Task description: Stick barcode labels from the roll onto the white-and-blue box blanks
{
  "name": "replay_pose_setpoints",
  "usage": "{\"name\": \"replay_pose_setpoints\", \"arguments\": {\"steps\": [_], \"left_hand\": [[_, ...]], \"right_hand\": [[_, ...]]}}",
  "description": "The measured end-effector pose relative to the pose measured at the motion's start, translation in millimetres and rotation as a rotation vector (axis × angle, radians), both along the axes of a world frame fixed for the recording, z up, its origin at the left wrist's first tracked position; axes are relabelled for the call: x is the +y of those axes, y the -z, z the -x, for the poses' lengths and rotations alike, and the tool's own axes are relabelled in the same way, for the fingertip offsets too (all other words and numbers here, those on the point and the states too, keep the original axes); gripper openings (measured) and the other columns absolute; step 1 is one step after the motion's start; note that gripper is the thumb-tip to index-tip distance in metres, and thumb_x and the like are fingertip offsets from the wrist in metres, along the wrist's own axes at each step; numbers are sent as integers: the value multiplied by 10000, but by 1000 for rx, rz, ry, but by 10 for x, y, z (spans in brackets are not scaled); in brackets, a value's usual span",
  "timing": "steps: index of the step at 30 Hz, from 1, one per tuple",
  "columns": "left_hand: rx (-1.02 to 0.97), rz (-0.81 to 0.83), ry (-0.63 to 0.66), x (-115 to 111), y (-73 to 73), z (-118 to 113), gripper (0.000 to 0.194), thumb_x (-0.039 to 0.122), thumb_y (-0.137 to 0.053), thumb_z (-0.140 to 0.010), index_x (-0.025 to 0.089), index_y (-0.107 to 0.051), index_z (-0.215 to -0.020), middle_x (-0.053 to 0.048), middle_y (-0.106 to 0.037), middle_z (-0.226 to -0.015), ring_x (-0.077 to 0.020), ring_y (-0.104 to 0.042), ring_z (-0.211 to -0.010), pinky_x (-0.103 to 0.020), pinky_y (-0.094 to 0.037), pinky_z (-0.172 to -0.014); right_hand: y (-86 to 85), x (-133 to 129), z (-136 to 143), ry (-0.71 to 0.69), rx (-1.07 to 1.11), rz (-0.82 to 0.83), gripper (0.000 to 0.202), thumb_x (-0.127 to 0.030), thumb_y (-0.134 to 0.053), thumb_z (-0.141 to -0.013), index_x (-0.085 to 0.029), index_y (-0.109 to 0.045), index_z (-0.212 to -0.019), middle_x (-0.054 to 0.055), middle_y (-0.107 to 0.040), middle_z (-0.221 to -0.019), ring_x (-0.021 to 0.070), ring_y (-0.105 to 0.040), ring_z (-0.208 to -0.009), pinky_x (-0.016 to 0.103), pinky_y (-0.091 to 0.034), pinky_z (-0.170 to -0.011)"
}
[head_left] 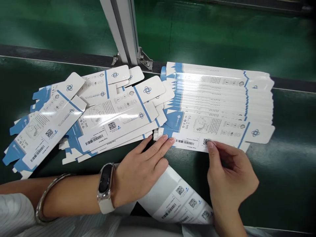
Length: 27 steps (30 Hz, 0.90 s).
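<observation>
A white sticker label with a barcode and a QR code lies along the near edge of the front flat carton, a white and blue folded box. My right hand pinches the label's right end between thumb and forefinger. With fingers stretched out, my left hand rests its fingertips at the label's left end and on the carton's blue edge. Below both hands curves a strip of label backing bearing several more labels. Behind the front carton, a fanned row of flat cartons overlaps.
On the left lies a loose pile of flat cartons with labels on several of them. A metal post stands behind, bolted by brackets to a dark rail. The green work surface shows at right.
</observation>
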<state>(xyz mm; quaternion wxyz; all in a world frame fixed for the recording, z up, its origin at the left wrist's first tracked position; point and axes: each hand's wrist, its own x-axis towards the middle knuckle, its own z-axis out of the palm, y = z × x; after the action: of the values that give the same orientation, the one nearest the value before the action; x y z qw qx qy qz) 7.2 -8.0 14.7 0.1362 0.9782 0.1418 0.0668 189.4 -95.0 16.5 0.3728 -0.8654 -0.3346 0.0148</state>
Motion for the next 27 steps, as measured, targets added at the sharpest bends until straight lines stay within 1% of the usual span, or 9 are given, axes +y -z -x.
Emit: {"name": "replay_pose_setpoints", "arguments": {"steps": [7,10,13,15,17,19,21,24,27], "left_hand": [[-68,-25,-3,-25,-52,35,122,90,-439,-849,126,-542,-794,-155,-330,-1435,-260,-255,-1364,-489,-281,-1087],[-68,-65,-6,-32,-33,36,138,96,-429,-861,127,-546,-793,-150,-355,-1422,-261,-289,-1351,-495,-292,-1078],[-50,-131,-18,-42,40,19,158,102,-410,-871,125,-554,-812,-150,-368,-1414,-263,-327,-1332,-497,-314,-1061],[-41,-179,-33,-49,97,7,157,96,-410,-863,120,-561,-830,-151,-374,-1411,-269,-344,-1322,-496,-326,-1051],[-38,-214,-49,-58,138,-1,150,97,-418,-855,118,-566,-844,-150,-385,-1405,-273,-352,-1317,-494,-331,-1046],[-50,-239,-61,-66,159,-4,150,106,-418,-858,118,-568,-849,-149,-406,-1392,-270,-359,-1313,-487,-334,-1044],[-63,-256,-72,-71,165,-5,158,121,-411,-870,119,-567,-849,-147,-421,-1381,-263,-371,-1307,-478,-342,-1038],[-63,-268,-79,-70,172,-8,161,140,-408,-879,122,-564,-843,-145,-421,-1381,-259,-386,-1298,-469,-354,-1025],[-63,-290,-75,-64,190,-12,159,140,-409,-875,122,-562,-832,-147,-417,-1383,-261,-392,-1294,-468,-352,-1018]], "right_hand": [[-96,-6,30,-47,-239,25,146,-303,-598,-815,-162,-626,-838,21,-622,-746,128,-557,-652,258,-439,-624],[-18,7,-12,-75,-306,78,175,-320,-550,-845,-157,-608,-820,37,-607,-748,150,-561,-693,289,-448,-670],[141,35,-81,-77,-407,99,270,-352,-508,-859,-116,-604,-948,142,-600,-937,255,-557,-929,412,-442,-806],[236,71,-80,-60,-460,39,468,-386,-506,-850,-71,-494,-1196,236,-498,-1187,332,-450,-1150,501,-391,-900],[295,118,-16,-120,-456,-1,737,-460,-527,-822,-64,-255,-1381,276,-304,-1379,361,-290,-1297,559,-311,-979],[327,173,84,-227,-415,39,907,-555,-522,-792,-85,-83,-1431,268,-140,-1463,369,-145,-1362,595,-222,-1026],[354,217,151,-284,-368,131,962,-621,-474,-785,-92,-6,-1439,253,-66,-1486,372,-60,-1378,613,-157,-1044],[386,211,78,-219,-329,223,914,-644,-379,-814,-74,-39,-1441,240,-88,-1490,376,-59,-1376,609,-114,-1056],[380,124,-158,-50,-255,268,881,-634,-320,-834,-31,-91,-1433,261,-122,-1477,405,-105,-1360,615,-104,-1051]]}}
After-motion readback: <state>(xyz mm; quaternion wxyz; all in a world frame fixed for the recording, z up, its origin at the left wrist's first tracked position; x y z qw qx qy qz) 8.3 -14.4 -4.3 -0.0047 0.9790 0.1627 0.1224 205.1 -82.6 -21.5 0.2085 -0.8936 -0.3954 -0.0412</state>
